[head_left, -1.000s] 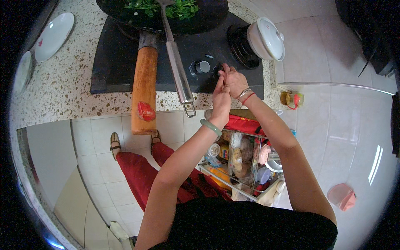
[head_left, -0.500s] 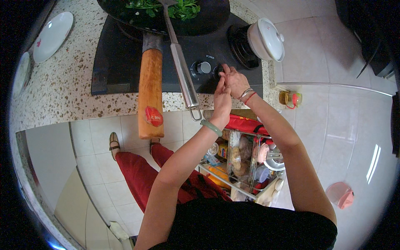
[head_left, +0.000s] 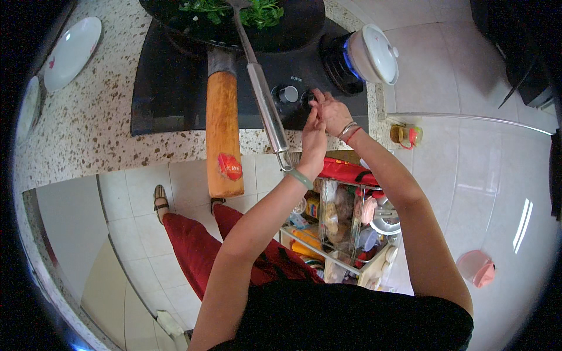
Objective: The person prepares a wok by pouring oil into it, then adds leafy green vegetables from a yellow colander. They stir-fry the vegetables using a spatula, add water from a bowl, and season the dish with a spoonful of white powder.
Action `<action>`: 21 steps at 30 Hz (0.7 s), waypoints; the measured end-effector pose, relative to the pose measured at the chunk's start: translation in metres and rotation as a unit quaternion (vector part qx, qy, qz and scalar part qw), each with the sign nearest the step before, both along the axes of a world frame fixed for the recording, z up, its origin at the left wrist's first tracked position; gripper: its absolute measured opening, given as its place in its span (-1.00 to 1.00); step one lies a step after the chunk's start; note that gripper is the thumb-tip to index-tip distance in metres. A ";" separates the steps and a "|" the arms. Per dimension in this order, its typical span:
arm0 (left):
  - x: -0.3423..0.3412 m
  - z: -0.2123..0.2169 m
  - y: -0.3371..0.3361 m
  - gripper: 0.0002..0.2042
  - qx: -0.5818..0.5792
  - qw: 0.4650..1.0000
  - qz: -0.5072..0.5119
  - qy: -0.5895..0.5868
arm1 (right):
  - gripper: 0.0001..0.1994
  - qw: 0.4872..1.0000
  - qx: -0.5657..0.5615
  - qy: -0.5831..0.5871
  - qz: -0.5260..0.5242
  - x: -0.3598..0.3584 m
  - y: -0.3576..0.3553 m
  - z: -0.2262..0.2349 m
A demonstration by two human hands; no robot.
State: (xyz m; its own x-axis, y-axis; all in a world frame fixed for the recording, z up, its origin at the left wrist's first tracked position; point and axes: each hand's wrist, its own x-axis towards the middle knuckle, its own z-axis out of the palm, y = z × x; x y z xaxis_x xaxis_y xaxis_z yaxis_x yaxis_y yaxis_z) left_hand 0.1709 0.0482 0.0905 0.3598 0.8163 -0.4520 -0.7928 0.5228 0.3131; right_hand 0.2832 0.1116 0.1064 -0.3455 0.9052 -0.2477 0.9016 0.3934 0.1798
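Blue flame (head_left: 349,62) shows under the white lidded pot (head_left: 358,51) at the right of the black gas hob (head_left: 170,96). At the hob's near side, the person's right hand (head_left: 332,115) curls over the right control knob (head_left: 306,98), and the left hand (head_left: 315,139), fingers straight and together, meets it; whether either pinches the knob cannot be told. Just left sits the silver knob (head_left: 288,93). Farther left, a wok (head_left: 301,26) holds leafy greens (head_left: 264,14), its wooden handle (head_left: 223,126) pointing near, beside a metal turner (head_left: 266,105).

White floor tiles (head_left: 187,182) lie below a speckled countertop (head_left: 88,120), light streaks (head_left: 523,225) gleaming at right
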 end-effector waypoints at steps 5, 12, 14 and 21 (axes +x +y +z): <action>-0.006 0.001 0.002 -0.53 0.007 1.000 -0.002 0.009 | -0.63 1.000 0.005 0.008 -0.025 -0.009 0.000 0.005; -0.021 0.011 -0.002 -0.53 0.007 1.000 -0.009 0.019 | -0.57 0.999 0.031 0.026 -0.037 -0.009 -0.004 0.008; -0.032 0.015 -0.007 -0.54 0.010 1.000 -0.006 0.029 | -0.56 0.997 0.021 0.018 -0.074 -0.018 -0.006 0.016; -0.114 0.028 -0.043 -0.60 -0.027 0.999 -0.010 -0.033 | -0.71 0.930 0.128 0.260 -0.226 -0.085 -0.038 0.057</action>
State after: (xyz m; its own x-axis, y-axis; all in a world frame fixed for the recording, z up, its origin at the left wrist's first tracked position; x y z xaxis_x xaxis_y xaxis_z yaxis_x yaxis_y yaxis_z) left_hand 0.0573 0.0055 0.1189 0.4064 0.7833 -0.4704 -0.8001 0.5537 0.2307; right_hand 0.1985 0.0741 0.1630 0.0725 0.9933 0.0896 0.9557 -0.0435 -0.2913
